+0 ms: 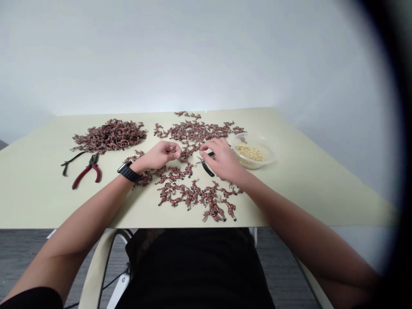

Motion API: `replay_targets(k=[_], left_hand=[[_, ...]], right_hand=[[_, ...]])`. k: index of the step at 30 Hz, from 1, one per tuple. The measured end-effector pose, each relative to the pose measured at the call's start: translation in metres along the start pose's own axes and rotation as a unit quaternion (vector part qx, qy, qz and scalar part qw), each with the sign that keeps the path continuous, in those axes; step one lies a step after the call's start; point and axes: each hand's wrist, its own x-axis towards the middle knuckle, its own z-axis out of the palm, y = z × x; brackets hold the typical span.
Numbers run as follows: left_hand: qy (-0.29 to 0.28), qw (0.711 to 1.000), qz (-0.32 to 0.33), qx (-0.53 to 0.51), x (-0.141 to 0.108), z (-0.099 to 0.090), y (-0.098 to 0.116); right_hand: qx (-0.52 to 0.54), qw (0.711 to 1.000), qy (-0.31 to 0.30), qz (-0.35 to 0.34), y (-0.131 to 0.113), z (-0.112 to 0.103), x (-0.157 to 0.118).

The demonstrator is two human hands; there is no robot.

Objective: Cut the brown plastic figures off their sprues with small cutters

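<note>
My left hand (161,154), with a dark watch on its wrist, is closed in a pinch over the middle of the table. A bit of a small brown deer figure (169,149) shows between its fingers. To its right, my right hand (222,159) has thumb and fingertip drawn together; anything between them is too small to make out. Black-handled pliers (207,169) lie below the right hand, partly covered by it. Many brown deer figures (191,195) are spread on the table around and in front of both hands.
A dense heap of deer figures (111,135) sits at the back left. In front of it lie red-handled pliers (86,174) and a dark tool (66,165). A clear plastic bowl (270,158) at right holds small gold pieces (249,152). The table (322,184) meets a pale wall.
</note>
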Motion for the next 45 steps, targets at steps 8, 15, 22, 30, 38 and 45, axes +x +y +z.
replay_targets(k=[8,15,22,30,38,45], left_hand=[[0.006,0.977,0.022,-0.213,-0.003,0.036,0.035],[0.045,0.980,0.025,-0.192,-0.004,0.039,0.031],[0.127,0.979,0.042,-0.153,-0.002,0.050,0.035],[0.184,0.975,0.040,-0.116,0.000,0.054,0.031],[0.186,0.974,0.013,-0.130,-0.004,0.055,0.036],[0.109,0.890,-0.036,-0.441,-0.001,0.055,0.029]], right_hand=[[0.466,0.862,-0.164,0.116,-0.014,0.008,-0.003],[0.524,0.823,-0.160,0.149,-0.007,0.018,-0.002],[0.548,0.811,-0.131,0.158,-0.003,0.025,-0.002],[0.450,0.883,-0.082,0.110,-0.006,0.019,-0.002],[0.447,0.879,-0.080,0.145,0.006,0.019,0.003],[0.445,0.879,-0.086,0.150,0.004,0.011,0.003]])
